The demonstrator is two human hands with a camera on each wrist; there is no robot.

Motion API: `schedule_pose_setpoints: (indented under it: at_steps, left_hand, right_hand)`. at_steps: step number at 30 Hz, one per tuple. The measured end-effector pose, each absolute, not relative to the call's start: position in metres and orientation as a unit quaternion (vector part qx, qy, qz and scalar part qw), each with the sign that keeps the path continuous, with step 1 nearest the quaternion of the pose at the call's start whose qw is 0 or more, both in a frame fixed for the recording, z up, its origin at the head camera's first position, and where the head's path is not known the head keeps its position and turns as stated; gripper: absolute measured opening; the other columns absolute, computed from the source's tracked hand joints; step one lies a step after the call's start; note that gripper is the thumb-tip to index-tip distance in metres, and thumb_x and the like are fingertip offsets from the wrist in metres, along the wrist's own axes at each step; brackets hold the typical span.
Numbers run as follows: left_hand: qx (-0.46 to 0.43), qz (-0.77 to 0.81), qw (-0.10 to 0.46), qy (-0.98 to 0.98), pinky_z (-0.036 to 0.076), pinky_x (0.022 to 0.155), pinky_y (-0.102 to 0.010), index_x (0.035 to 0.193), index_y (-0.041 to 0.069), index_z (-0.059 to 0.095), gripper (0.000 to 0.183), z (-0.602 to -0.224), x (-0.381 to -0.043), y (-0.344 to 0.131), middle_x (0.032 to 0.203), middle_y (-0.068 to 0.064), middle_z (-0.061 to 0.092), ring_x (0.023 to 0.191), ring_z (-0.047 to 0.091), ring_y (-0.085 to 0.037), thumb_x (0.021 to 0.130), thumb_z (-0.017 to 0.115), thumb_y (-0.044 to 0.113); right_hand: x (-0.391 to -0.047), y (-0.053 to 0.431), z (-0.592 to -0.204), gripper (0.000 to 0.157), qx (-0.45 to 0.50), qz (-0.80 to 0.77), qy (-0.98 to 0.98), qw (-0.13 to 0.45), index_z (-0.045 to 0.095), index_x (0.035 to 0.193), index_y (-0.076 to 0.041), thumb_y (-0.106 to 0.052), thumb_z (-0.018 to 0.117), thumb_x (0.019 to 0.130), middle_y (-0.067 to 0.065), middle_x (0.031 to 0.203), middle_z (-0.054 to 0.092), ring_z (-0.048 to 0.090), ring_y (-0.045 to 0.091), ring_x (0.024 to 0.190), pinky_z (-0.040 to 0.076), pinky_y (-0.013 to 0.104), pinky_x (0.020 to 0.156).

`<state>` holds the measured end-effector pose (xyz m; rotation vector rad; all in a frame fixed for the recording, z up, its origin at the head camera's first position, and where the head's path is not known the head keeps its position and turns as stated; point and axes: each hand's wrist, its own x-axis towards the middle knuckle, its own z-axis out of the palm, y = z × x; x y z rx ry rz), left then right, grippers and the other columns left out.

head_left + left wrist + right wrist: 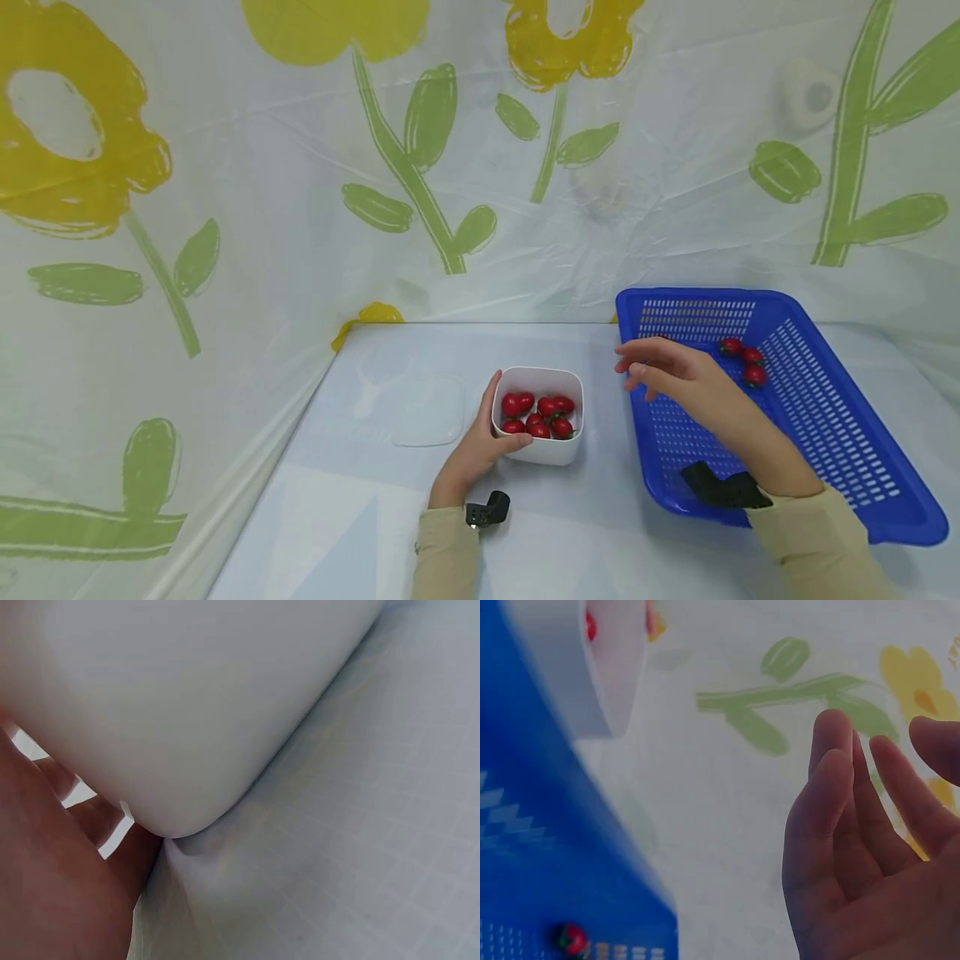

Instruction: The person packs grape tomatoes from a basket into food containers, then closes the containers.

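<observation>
A white square container [551, 452] holding several red cherry tomatoes [561, 428] stands on the table. My left hand [468, 454] grips its left side, the thumb over the front rim. In the left wrist view the container's smooth wall [202, 705] fills the upper part, with the fingers of the left hand [60, 862] along it. Over the left part of a blue plastic basket [832, 400] hovers my right hand [686, 375], fingers loosely bent and holding nothing. Several cherry tomatoes [754, 376] lie towards the basket's far end; the right hand hides part of its inside.
A clear, flat lid [431, 412] lies on the table to the left of the container. Behind the table hangs a white sheet [285, 167] printed with yellow flowers and green leaves. The basket's raised rim stands to the right of the container.
</observation>
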<state>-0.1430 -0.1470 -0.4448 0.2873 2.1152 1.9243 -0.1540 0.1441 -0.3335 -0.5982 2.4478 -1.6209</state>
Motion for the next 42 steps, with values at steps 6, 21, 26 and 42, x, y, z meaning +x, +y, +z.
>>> schedule_pose_setpoints:
  at_steps: [6, 21, 26, 42]
  left_hand:
    - [0.107, 0.660, 0.136, 0.731, 0.027, 0.100, -0.047, 0.143, 0.031, 0.003, 0.091, -0.445, -0.144, -0.148, 0.143, -0.002, 0.020, 0.129, 0.020, -0.021, 0.078, 0.066, 0.017]
    - [0.104, 0.670, 0.126, 0.725, 0.028, 0.099, -0.048, 0.141, 0.037, 0.004, 0.092, -0.463, -0.151, -0.149, 0.141, 0.003, 0.023, 0.128, 0.021, -0.020, 0.077, 0.067, 0.019]
    - [0.099, 0.662, 0.112, 0.734, 0.030, 0.098, -0.047, 0.139, 0.044, 0.007, 0.090, -0.473, -0.153, -0.148, 0.138, 0.011, 0.026, 0.127, 0.023, -0.016, 0.076, 0.069, 0.024]
    - [0.092, 0.658, 0.130, 0.736, 0.027, 0.100, -0.048, 0.142, 0.034, 0.004, 0.092, -0.450, -0.147, -0.146, 0.143, 0.000, 0.021, 0.129, 0.020, -0.021, 0.077, 0.067, 0.018]
  right_hand:
    - [-0.167, 0.168, -0.339, 0.038, -0.188, -0.517, 0.829, 0.106, 0.049, 0.123, -0.010, -0.030, 0.050, 0.091, 0.014, 0.111, 0.055, 0.058, 0.020, 0.089, 0.050, 0.033, 0.070]
    - [-0.197, 0.226, -0.372, 0.043, -0.140, -0.500, 0.837, 0.172, 0.046, 0.125, -0.009, -0.035, 0.048, 0.091, 0.018, 0.120, 0.050, 0.057, 0.024, 0.098, 0.047, 0.042, 0.078]
    - [-0.204, 0.247, -0.382, 0.052, -0.114, -0.468, 0.855, 0.193, 0.040, 0.130, -0.005, -0.039, 0.046, 0.091, 0.022, 0.125, 0.046, 0.056, 0.024, 0.099, 0.047, 0.039, 0.078]
    - [-0.219, 0.284, -0.400, 0.051, -0.038, -0.414, 0.888, 0.196, 0.027, 0.131, 0.011, -0.005, 0.047, 0.087, 0.036, 0.120, 0.032, 0.052, 0.037, 0.096, 0.048, 0.044, 0.076]
